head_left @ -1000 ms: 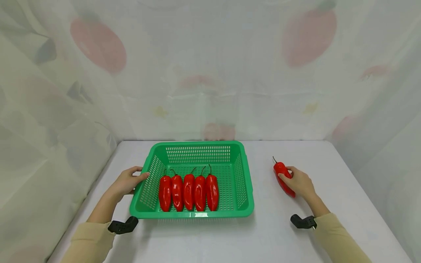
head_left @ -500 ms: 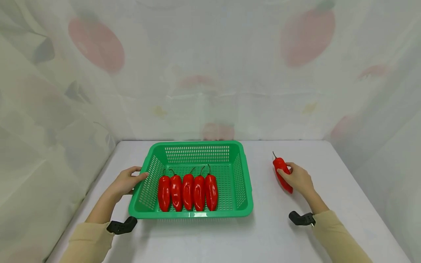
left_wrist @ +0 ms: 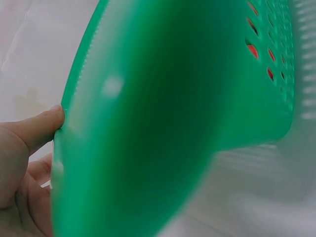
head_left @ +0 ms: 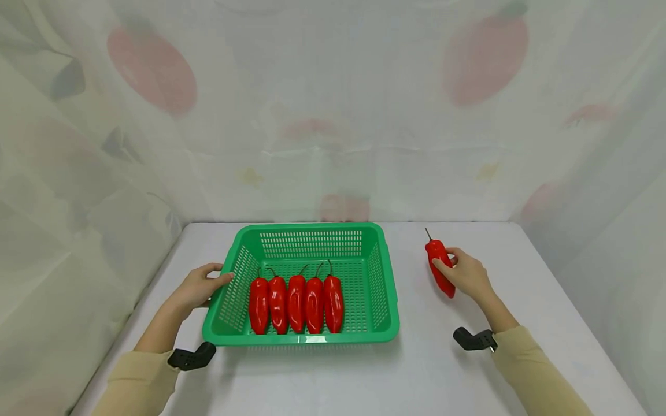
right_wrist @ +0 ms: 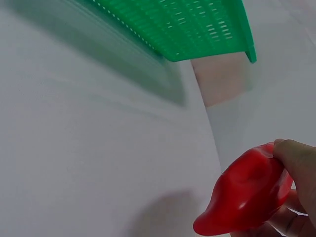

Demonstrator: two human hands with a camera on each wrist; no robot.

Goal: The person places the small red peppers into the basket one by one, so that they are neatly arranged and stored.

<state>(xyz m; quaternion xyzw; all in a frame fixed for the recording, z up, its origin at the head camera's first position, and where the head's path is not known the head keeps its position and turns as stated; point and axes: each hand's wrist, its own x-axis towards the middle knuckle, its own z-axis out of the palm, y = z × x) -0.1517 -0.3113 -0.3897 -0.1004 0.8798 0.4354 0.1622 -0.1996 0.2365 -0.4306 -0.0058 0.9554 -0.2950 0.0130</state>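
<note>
A green plastic basket [head_left: 300,340] stands on the white table, with several red chili peppers [head_left: 296,303] lined up side by side inside, stems toward the far wall. My left hand [head_left: 200,287] grips the basket's left rim; in the left wrist view the thumb lies over the rim [left_wrist: 59,163] and other fingers are partly hidden behind it. To the right of the basket, my right hand [head_left: 468,274] pinches another red chili pepper [head_left: 438,268] between thumb and fingers. In the right wrist view that pepper [right_wrist: 242,192] is raised, its shadow on the table below.
The basket's right part, beside the row of peppers, shows bare mesh floor [head_left: 359,294]. White table surface [head_left: 343,381] runs around the basket. A printed cloth [head_left: 333,115] hangs behind the table and on both sides.
My right hand has lifted the chili pepper and carried it a little to the left and farther away. The left hand keeps its hold on the basket rim.
</note>
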